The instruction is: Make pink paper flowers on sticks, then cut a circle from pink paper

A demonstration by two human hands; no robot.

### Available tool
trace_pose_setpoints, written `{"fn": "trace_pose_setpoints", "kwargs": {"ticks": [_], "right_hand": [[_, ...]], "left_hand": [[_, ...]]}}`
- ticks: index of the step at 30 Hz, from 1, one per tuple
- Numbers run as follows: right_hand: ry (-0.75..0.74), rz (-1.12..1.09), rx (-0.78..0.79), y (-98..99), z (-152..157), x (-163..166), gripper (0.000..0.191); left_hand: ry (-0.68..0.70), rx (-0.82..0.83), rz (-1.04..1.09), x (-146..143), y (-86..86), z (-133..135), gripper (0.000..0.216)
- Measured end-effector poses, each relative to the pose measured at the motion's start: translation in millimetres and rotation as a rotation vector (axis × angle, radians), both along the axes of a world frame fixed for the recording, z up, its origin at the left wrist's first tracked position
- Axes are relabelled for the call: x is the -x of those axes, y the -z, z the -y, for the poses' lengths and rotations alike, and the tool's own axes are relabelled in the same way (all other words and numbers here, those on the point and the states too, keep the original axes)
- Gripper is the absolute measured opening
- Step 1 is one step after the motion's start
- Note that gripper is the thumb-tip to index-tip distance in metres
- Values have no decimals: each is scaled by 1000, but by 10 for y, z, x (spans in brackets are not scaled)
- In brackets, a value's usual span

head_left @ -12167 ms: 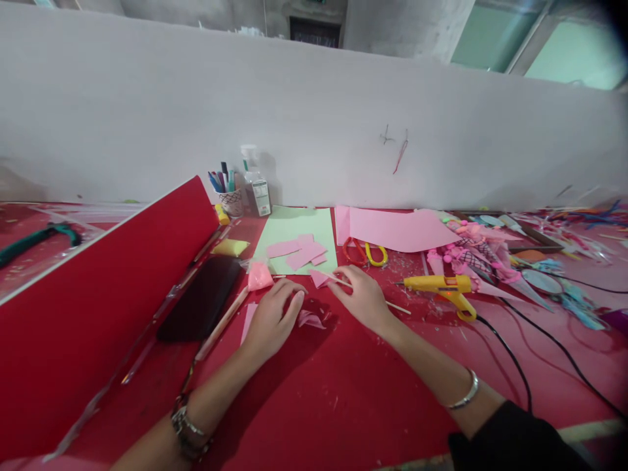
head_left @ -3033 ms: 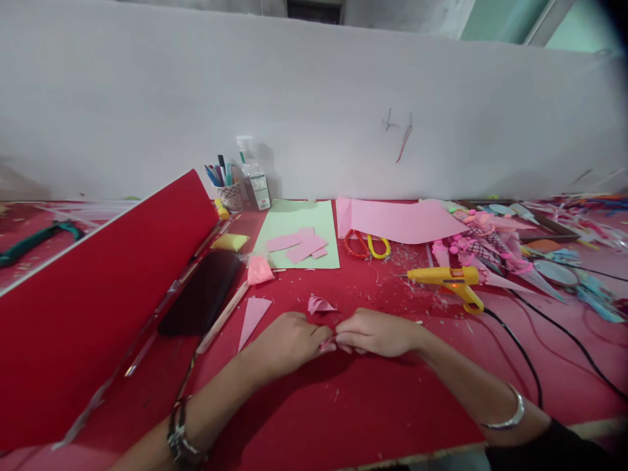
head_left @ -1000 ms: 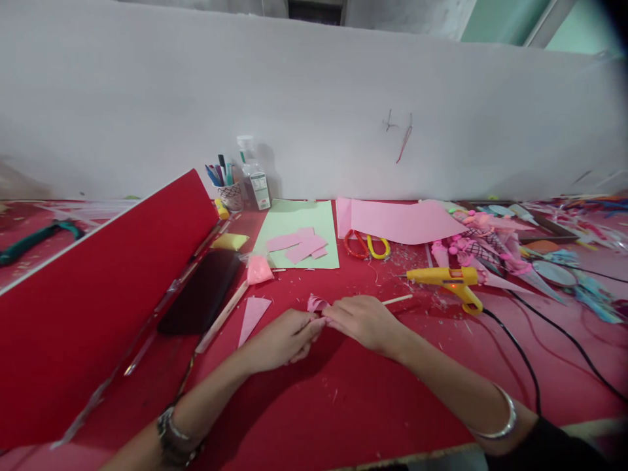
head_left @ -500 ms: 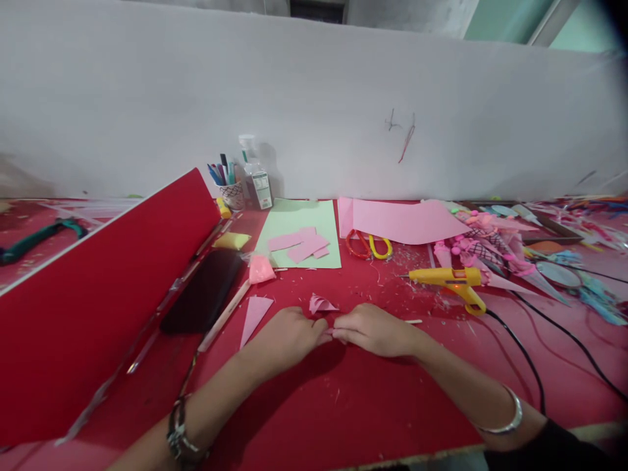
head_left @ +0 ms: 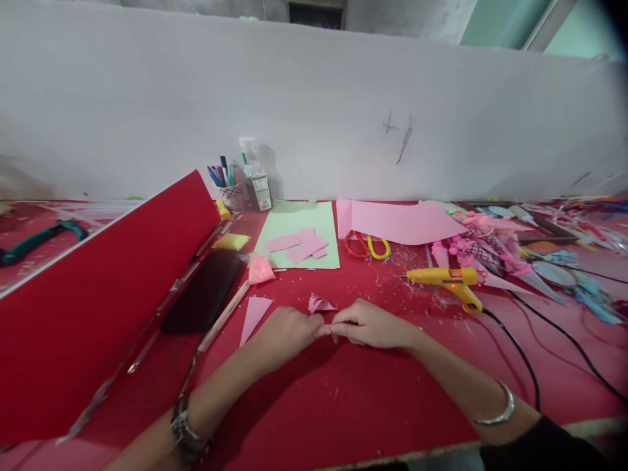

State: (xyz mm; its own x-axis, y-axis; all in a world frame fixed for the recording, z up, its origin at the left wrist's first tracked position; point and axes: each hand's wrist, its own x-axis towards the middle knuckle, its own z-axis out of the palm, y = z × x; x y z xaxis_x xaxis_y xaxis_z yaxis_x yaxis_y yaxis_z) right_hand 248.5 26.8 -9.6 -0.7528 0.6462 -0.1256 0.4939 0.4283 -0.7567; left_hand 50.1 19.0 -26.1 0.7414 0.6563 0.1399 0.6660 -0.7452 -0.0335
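Observation:
My left hand (head_left: 294, 330) and my right hand (head_left: 370, 325) meet fingertip to fingertip just above the red work surface. Both are closed in a pinch on a small strip of pink paper (head_left: 330, 330), mostly covered by the fingers. Right behind the fingertips lies a folded, pleated piece of pink paper (head_left: 321, 303). A flat pink paper triangle (head_left: 255, 318) rests to the left of my left hand. Beyond my right hand, a yellow hot glue gun (head_left: 444, 278) lies on its side with a small orange light on it.
Pink paper strips (head_left: 308, 247) lie on a green sheet (head_left: 275, 219). Scissors (head_left: 367, 246) touch a pink sheet (head_left: 407, 219). To the left are a phone (head_left: 203, 294), a wooden stick (head_left: 223, 318) and a leaning red board (head_left: 98, 294). Pink cone crafts (head_left: 490, 239) crowd the right; a cable (head_left: 520, 353) trails forward.
My fingertips have shifted slightly and less of the pink paper shows between them. Both hands stay in nearly the same place. The view has tilted a little.

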Motion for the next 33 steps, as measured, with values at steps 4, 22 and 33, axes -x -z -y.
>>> {"fn": "trace_pose_setpoints", "kwargs": {"ticks": [4,22,33], "right_hand": [[29,189,-512,69,-12,45,26],[-113,506,-816,105,13,44,32],[-94,406,-564,5,41,10,40]], "left_hand": [[-156,393,171,-5,-67,-7,44],[34,-34,-53,12,-12,3,47],[172,-235,-57,-3,-45,28,42]]}}
